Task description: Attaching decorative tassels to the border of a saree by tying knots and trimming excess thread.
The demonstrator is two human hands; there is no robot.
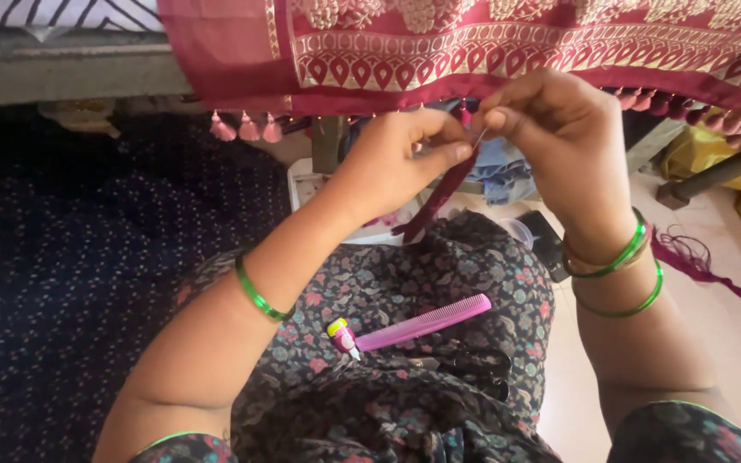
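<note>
Left hand (pixel 400 163) curled, thumb and forefinger pinched on the top of a dark maroon tassel of thread (pixel 436 199) hanging down toward the lap. Right hand (pixel 555 141) just beside it, fingertips pressed together on a thin needle-like tool (pixel 479 137) at the tassel's head, the two hands nearly touching under the border of a maroon patterned cloth (pixel 473 51). Along that border, a row of finished pink and maroon tassels (pixel 246 129), to the left and right of the hands. Green bangles on both wrists. On the lap, over dark floral fabric, a pink comb (pixel 426 321) lying slantwise, and touching its lower end a small tube (pixel 342 336) with a yellow and pink label and a white tip, print too small to tell. Right of the knee, pale bare floor (pixel 731 343) with a loose skein of maroon thread (pixel 705 266) trailing to the frame's edge. To the left, dark dotted cloth (pixel 87 283) spread wide.
</note>
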